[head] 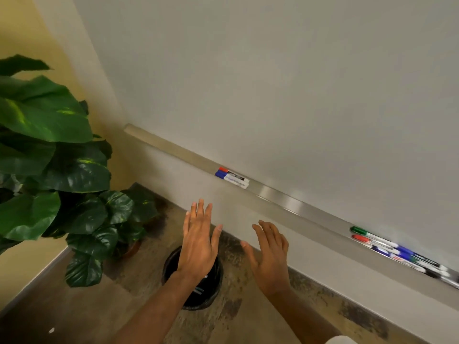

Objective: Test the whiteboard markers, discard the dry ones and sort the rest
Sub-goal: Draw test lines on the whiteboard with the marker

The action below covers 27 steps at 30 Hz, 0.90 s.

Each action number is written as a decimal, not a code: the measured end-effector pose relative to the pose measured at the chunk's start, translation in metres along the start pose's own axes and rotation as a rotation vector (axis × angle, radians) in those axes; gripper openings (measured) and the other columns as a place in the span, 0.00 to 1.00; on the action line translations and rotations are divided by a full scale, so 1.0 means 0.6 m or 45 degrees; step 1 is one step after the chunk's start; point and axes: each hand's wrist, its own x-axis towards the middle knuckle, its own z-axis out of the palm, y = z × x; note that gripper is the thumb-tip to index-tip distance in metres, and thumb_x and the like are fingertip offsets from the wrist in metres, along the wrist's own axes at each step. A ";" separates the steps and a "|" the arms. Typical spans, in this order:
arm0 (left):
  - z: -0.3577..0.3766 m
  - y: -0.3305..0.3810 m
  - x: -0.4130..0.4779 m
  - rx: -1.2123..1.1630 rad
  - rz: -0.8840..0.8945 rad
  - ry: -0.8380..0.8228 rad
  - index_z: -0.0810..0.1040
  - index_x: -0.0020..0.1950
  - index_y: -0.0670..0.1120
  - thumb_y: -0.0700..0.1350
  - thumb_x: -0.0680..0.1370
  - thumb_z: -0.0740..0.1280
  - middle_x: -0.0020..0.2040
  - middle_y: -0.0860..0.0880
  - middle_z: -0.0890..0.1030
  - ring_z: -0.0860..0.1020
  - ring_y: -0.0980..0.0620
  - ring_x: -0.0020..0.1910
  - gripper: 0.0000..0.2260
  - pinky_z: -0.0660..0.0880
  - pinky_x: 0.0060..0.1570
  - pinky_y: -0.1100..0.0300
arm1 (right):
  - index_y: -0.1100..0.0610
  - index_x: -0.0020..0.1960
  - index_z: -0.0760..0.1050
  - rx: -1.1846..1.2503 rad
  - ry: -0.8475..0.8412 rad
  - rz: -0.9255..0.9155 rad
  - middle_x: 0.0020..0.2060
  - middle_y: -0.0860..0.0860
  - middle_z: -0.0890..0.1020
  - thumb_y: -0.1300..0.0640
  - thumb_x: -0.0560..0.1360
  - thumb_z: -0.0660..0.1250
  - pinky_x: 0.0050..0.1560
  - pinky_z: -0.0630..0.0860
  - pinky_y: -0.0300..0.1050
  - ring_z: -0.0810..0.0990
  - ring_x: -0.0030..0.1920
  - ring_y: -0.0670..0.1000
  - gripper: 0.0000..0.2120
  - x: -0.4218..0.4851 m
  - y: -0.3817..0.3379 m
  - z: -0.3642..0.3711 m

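Two markers, one red-capped and one blue-capped, lie side by side on the whiteboard's metal tray. Further right on the tray sits a bunch of several markers with green, red, blue and black caps. A black bin stands on the floor below, with a marker or two inside. My left hand hovers flat over the bin, fingers straight and empty. My right hand is held beside it with relaxed fingers, holding nothing.
The blank whiteboard fills the wall ahead. A large-leafed potted plant stands in the corner to the left, close to the bin. A small white scrap lies on the floor at the lower left.
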 end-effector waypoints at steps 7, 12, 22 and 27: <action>0.026 0.140 0.013 -0.006 0.154 -0.067 0.51 0.84 0.48 0.61 0.86 0.47 0.84 0.48 0.46 0.40 0.54 0.83 0.30 0.36 0.80 0.56 | 0.52 0.71 0.71 -0.071 0.136 0.070 0.74 0.51 0.70 0.41 0.81 0.61 0.74 0.62 0.61 0.63 0.76 0.54 0.24 0.000 0.062 -0.115; 0.071 0.239 0.013 0.012 0.254 -0.092 0.50 0.84 0.48 0.59 0.86 0.51 0.84 0.47 0.46 0.41 0.52 0.83 0.29 0.35 0.80 0.57 | 0.52 0.71 0.71 -0.114 0.232 0.080 0.73 0.52 0.71 0.38 0.81 0.58 0.72 0.65 0.60 0.65 0.75 0.55 0.25 -0.017 0.143 -0.192; 0.185 0.439 -0.009 -0.004 0.318 -0.168 0.47 0.83 0.53 0.66 0.83 0.42 0.84 0.50 0.44 0.41 0.54 0.83 0.31 0.44 0.82 0.49 | 0.50 0.71 0.71 -0.158 0.301 0.235 0.72 0.50 0.72 0.38 0.81 0.55 0.72 0.64 0.56 0.67 0.74 0.54 0.24 -0.067 0.348 -0.356; 0.227 0.482 -0.017 -0.001 0.329 -0.224 0.48 0.83 0.52 0.67 0.82 0.41 0.84 0.50 0.44 0.40 0.55 0.83 0.33 0.42 0.81 0.51 | 0.53 0.69 0.74 -0.190 0.266 0.330 0.68 0.52 0.76 0.44 0.83 0.53 0.69 0.69 0.55 0.73 0.70 0.56 0.22 -0.097 0.446 -0.392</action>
